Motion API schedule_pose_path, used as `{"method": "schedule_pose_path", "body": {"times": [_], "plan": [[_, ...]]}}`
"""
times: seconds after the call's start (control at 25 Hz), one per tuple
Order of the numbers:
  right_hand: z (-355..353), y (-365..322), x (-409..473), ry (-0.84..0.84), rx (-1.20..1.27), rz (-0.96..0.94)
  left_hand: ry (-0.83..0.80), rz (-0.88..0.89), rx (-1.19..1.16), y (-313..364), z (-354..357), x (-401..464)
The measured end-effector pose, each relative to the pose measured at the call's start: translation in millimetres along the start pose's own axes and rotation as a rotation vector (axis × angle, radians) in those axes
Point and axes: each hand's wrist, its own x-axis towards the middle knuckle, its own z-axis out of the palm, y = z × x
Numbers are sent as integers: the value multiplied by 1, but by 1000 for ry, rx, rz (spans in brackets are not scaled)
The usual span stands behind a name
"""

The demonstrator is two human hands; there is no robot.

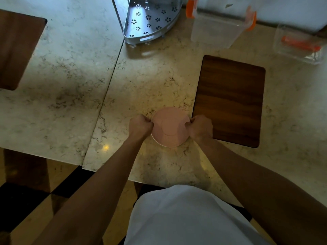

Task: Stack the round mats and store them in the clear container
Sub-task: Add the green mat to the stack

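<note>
Pale pink round mats (169, 127); beige, grey-veined marble tabletop (145, 82); dark brown wood-grain rectangular mat (229, 101); grey flower-punched metal corner rack (150, 20).

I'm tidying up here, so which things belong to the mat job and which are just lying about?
Job: stack of pink round mats, left hand, right hand, clear plastic container with orange clips.
Lying about: grey perforated corner rack, brown wooden board.
</note>
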Motion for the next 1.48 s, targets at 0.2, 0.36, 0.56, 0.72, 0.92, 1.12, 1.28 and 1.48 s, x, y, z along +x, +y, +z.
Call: {"method": "schedule_pose_path", "body": {"times": [0.2,0.36,0.56,0.72,0.92,1.12,1.28,1.48], "plan": [[2,0,-1,5,21,32,-7,-28,3,5,-1,1],[2,-3,-1,-7,70,83,-51,-101,-84,7,-3,7],[4,-5,-4,10,98,109,-79,-240,-325,8,-5,10],[6,-4,-3,-6,114,112,-83,-246,-296,12,-1,6],[6,-5,-4,-20,162,141,-29,-250,-286,18,1,-1],[10,1,-5,-58,235,146,-65,-299,-470,11,0,1],[9,8,-6,-70,296,117,-115,-294,-568,14,1,-3],[2,16,-7,-83,477,157,-175,-278,-573,24,3,-4]]}}
